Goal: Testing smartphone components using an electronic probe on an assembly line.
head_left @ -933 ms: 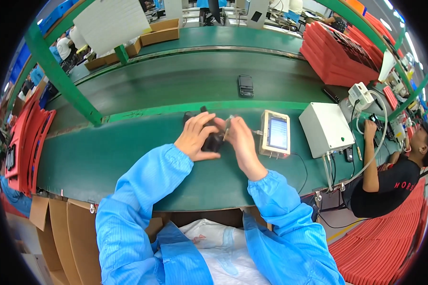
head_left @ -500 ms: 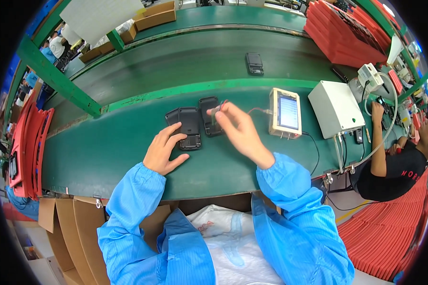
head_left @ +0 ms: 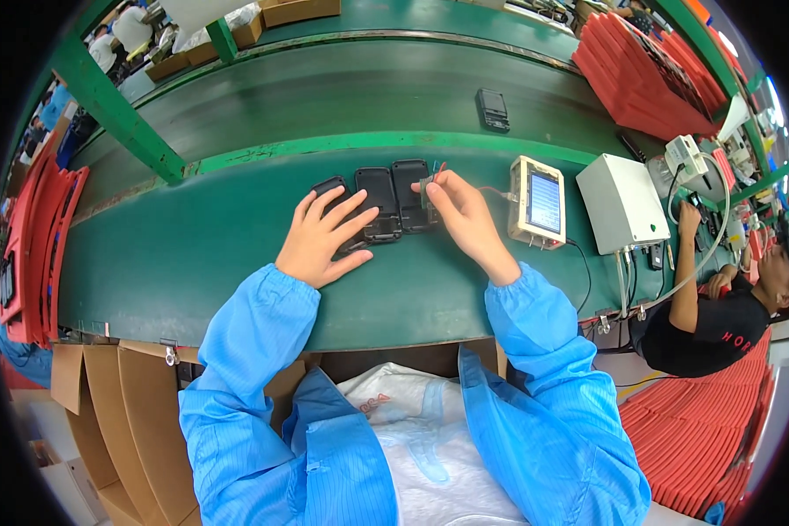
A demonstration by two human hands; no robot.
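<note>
The green counter [head_left: 167, 263] spreads out on both sides of the screen unit [head_left: 540, 203], and a darker green lane [head_left: 351, 96] runs beyond it. Red trays [head_left: 636, 79] are stacked past the unit to the right; a white box [head_left: 622, 202] stands just to its right.

The left hand [head_left: 323, 235], well to the left of the unit, lies palm down with fingers spread wide, covering much of the left black handset [head_left: 330, 185]; its fingertips reach the middle one, though whether they press on it I cannot tell. The right hand [head_left: 465, 215], near the unit's left side, pinches a small piece between thumb and fingertips.

Three handsets lie in a row left of the unit. The middle black handset [head_left: 375, 195] and right black handset [head_left: 408, 188] run lengthwise away from the person, far ends leaning slightly left, recessed ends nearest. The left one is too covered to judge fully. A fourth handset [head_left: 493, 110] lies beyond the unit, slightly left, pointing much the same way.

The shells look stiff, light and rather smooth; the long side edges should give the surest hold, clear of the recesses.

The small piece [head_left: 425, 195], left of the unit over the right handset, looks thin and delicate, best held by its rim. A red wire [head_left: 442, 167] shows beside it.
</note>
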